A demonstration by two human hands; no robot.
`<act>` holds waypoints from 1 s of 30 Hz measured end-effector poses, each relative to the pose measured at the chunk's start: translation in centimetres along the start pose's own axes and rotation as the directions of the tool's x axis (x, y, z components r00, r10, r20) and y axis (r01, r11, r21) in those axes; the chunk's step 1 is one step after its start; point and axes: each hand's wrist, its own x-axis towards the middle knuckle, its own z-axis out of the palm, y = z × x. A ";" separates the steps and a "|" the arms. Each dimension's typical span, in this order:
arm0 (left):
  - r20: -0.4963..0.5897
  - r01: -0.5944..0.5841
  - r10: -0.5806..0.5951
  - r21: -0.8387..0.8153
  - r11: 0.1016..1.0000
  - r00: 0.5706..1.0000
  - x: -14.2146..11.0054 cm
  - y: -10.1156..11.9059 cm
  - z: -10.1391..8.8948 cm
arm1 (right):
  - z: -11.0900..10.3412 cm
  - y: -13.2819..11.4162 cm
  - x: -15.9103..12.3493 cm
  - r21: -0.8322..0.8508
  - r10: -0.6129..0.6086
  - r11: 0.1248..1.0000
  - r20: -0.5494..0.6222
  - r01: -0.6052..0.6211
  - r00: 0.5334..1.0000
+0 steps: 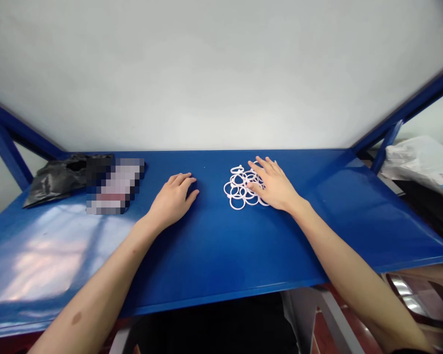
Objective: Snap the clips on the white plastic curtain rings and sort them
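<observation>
On the glossy blue table, the spread right hand reaches over thin white plastic rings, where gripping calls for a pinch; the half-open left hand rests apart, both seemingly empty.

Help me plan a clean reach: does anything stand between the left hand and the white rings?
Nothing visible does; only blue tabletop shows between the left hand and the white rings. The right hand overlaps their right side.
</observation>
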 end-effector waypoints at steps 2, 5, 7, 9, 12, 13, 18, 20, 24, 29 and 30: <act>0.000 -0.007 0.007 -0.003 1.000 1.000 0.0 0.0 0.0 | 0.2 -0.5 0.2 -0.012 -0.012 1.000 0.053 0.013 0.999; 0.000 -0.003 0.003 -0.011 1.000 1.000 -0.1 0.0 0.0 | 0.2 -0.9 0.4 -0.013 -0.008 1.000 0.103 0.010 0.995; 0.004 0.001 -0.001 -0.010 1.000 1.000 -0.1 0.0 0.0 | 0.1 -1.0 0.4 -0.009 0.007 1.000 0.107 -0.006 0.994; 0.005 0.000 0.000 -0.008 1.000 1.000 -0.1 0.0 0.0 | 0.1 -1.0 0.4 -0.006 0.024 1.000 0.105 -0.023 0.994; -0.002 -0.002 0.002 -0.014 1.000 1.000 0.0 -0.1 0.0 | 0.3 -0.6 0.4 -0.010 0.046 0.999 0.091 -0.045 0.995; -0.001 -0.003 0.003 -0.017 1.000 1.000 0.0 0.0 0.0 | 0.4 -0.4 0.4 -0.013 0.052 0.999 0.087 -0.051 0.995; 0.004 -0.001 0.001 -0.009 1.000 1.000 0.0 0.1 -0.1 | 0.6 -0.2 0.2 -0.017 0.044 0.999 0.082 -0.043 0.996; 0.009 0.002 -0.002 0.001 1.000 1.000 0.0 0.1 -0.1 | 0.6 -0.6 0.0 -0.017 0.028 1.000 0.092 -0.026 0.995; 0.014 0.006 -0.007 0.009 1.000 1.000 0.0 0.1 -0.1 | 0.6 -1.5 -0.1 -0.021 0.000 1.000 0.100 0.002 0.995; 0.009 -0.001 0.001 0.003 1.000 1.000 0.0 0.1 -0.1 | 0.9 -1.5 0.1 -0.026 0.009 1.000 0.073 -0.007 0.997; 0.008 0.001 -0.001 0.002 1.000 1.000 0.0 0.1 -0.1 | 1.0 -1.3 0.2 -0.027 0.022 0.999 0.071 -0.020 0.997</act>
